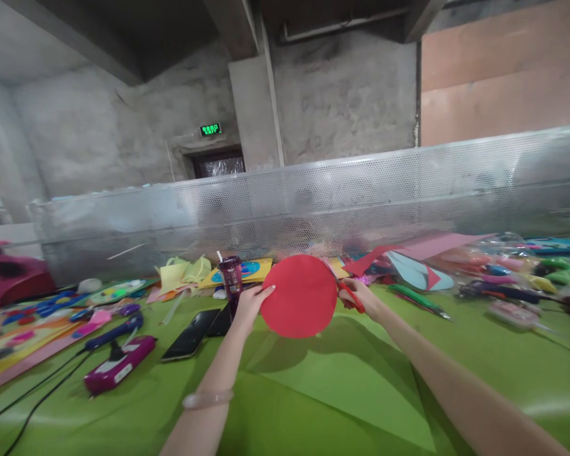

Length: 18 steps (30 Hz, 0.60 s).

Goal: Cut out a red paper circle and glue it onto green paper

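A round red paper disc is held up over the table, facing me. My left hand pinches its left edge, thumb on the front. At the disc's right edge, my right hand grips a pair of scissors with orange-red handles; the blades are mostly hidden by the hand and the disc. Below the disc lies a light green paper sheet on the green tabletop.
A purple drink cup with a straw and a black phone stand left of centre. Farther left are a purple power strip and a glue gun. A green utility knife lies right, near craft scraps. A perforated metal panel runs behind.
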Each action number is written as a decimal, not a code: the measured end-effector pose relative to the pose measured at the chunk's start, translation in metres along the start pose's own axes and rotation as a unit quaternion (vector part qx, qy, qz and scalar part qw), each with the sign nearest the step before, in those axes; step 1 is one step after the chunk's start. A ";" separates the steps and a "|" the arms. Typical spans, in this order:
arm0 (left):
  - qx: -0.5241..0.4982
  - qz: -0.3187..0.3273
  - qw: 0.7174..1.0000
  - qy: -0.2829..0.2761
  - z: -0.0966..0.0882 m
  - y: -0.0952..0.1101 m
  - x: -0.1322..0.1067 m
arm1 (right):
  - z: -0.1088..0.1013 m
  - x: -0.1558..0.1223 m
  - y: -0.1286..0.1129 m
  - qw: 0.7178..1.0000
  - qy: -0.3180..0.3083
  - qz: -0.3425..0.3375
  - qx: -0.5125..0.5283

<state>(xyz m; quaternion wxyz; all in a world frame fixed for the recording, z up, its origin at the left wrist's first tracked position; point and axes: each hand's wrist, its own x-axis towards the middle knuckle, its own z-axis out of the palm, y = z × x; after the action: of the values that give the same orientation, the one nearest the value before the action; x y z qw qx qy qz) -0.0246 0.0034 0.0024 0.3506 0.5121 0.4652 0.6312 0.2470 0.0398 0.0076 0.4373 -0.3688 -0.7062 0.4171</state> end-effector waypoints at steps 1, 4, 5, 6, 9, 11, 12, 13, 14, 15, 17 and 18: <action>0.000 -0.001 1.000 0.001 0.000 0.000 0.000 | 0.000 0.000 0.000 1.000 -0.001 -0.001 0.001; -0.001 -0.003 1.000 0.004 0.000 -0.001 0.001 | 0.000 0.000 -0.001 1.000 -0.002 -0.004 0.000; -0.002 -0.003 1.000 0.004 0.001 -0.001 0.001 | 0.000 0.000 -0.002 1.000 -0.001 -0.004 -0.001; -0.004 -0.004 1.000 0.005 0.001 -0.001 0.001 | 0.001 -0.001 -0.003 1.000 -0.001 -0.004 -0.002; -0.007 -0.008 1.000 0.006 0.002 0.000 0.000 | 0.002 -0.004 -0.007 1.000 0.004 -0.004 -0.006; -0.007 -0.011 1.000 0.006 0.003 0.001 0.000 | 0.002 -0.006 -0.009 1.000 0.007 -0.005 -0.009; -0.007 -0.011 1.000 0.006 0.003 0.002 -0.001 | 0.002 -0.006 -0.009 1.000 0.008 -0.004 -0.010; -0.007 -0.011 1.000 0.006 0.003 0.002 -0.001 | 0.002 -0.006 -0.009 1.000 0.008 -0.004 -0.011; -0.007 -0.012 1.000 0.006 0.003 0.002 -0.001 | 0.002 -0.006 -0.009 1.000 0.009 -0.004 -0.012; -0.006 -0.012 1.000 0.006 0.003 0.002 -0.001 | 0.002 -0.006 -0.009 1.000 0.010 -0.003 -0.014; -0.005 -0.011 1.000 0.007 0.003 0.002 -0.001 | 0.001 -0.005 -0.008 1.000 0.011 -0.004 -0.016; -0.005 -0.011 1.000 0.008 0.003 0.002 -0.001 | 0.001 -0.005 -0.007 1.000 0.012 -0.005 -0.017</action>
<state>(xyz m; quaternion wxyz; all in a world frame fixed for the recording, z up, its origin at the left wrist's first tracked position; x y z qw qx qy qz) -0.0214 0.0022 0.0041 0.3559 0.5002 0.4704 0.6339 0.2463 0.0323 0.0123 0.4412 -0.3775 -0.7098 0.3987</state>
